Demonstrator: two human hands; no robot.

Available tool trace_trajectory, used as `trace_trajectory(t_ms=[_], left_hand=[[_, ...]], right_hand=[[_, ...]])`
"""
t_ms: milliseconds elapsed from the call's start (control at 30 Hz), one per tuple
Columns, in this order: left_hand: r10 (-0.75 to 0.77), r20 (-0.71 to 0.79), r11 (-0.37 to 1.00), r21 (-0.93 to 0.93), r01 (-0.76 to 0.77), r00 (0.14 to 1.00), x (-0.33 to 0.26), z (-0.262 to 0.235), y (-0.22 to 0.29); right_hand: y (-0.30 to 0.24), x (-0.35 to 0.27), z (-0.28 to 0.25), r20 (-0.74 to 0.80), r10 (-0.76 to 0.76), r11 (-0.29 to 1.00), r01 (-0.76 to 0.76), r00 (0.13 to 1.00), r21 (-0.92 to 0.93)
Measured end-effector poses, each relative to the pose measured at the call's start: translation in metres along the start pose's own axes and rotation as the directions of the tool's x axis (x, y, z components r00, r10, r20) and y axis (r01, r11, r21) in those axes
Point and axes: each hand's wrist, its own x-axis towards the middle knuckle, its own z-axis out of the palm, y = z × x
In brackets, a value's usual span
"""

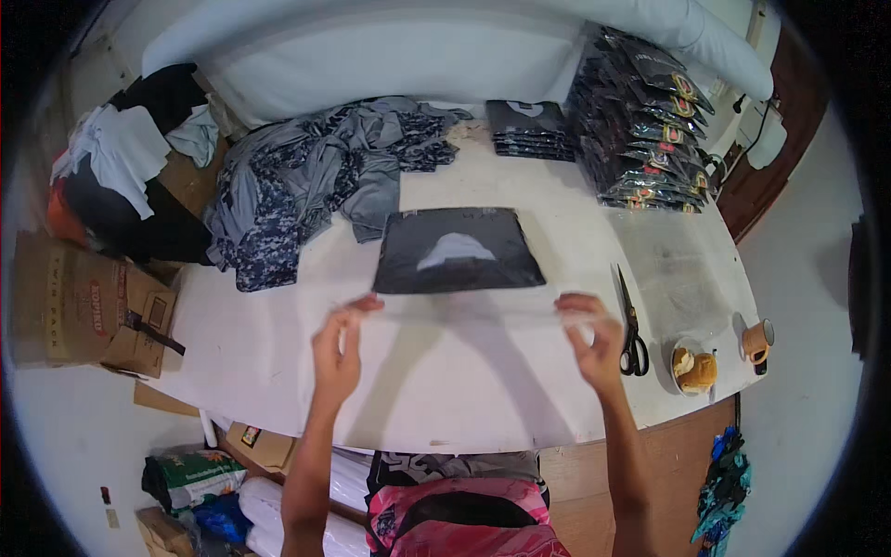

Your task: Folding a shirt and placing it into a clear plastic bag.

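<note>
A folded black garment (pixel 408 246) with a pale print lies on the white table in front of me, in what looks like a clear plastic bag. A faint see-through strip of plastic (pixel 464 308) runs between my hands along its near edge. My left hand (pixel 338 348) pinches the strip's left end, just below the garment's near left corner. At the other end, my right hand (pixel 596 343) is closed on the plastic, off the near right corner. The strip is hard to make out, so I cannot tell whether it joins the bag.
Black scissors (pixel 631 320) lie right of my right hand. Beyond are clear plastic bags (pixel 673 274), a plate with bread (pixel 694 369) and a mug (pixel 758 342). Grey patterned garments (pixel 316 172) are heaped at far left. Bagged black garments (pixel 640 130) are stacked at far right.
</note>
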Motion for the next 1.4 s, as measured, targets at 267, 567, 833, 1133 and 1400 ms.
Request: trace_trajectory(t_ms=[267, 567, 833, 1133, 1400], left_hand=[[-0.125, 0.203, 0.868, 0.496, 0.008, 0.971, -0.111, -0.005, -0.048], [-0.244, 0.036, 0.915, 0.340, 0.218, 0.969, -0.170, 0.048, 0.016], [-0.622, -0.060, 0.779, 0.052, 0.624, 0.781, -0.145, 0.026, -0.031], [-0.878, 0.141, 0.256, -0.670, 0.697, 0.458, -0.154, 0.025, -0.012], [-0.461, 0.505, 0.814, -0.086, 0.575, 0.729, -0.148, 0.049, 0.015]], right_hand=[[0.035, -0.110, 0.016, 0.302, 0.263, 0.936, -0.165, 0.916, -0.312], [0.003, -0.108, 0.059, 0.105, 0.339, 0.865, -0.266, 0.935, -0.426], [0.013, -0.102, 0.047, 0.297, 0.859, 0.422, -0.905, 0.417, 0.049], [-0.030, -0.122, 0.092, 0.421, 0.830, 0.112, -0.848, 0.367, 0.519], [-0.053, -0.115, 0.110, 0.254, 0.765, 0.253, -0.639, 0.592, 0.727]])
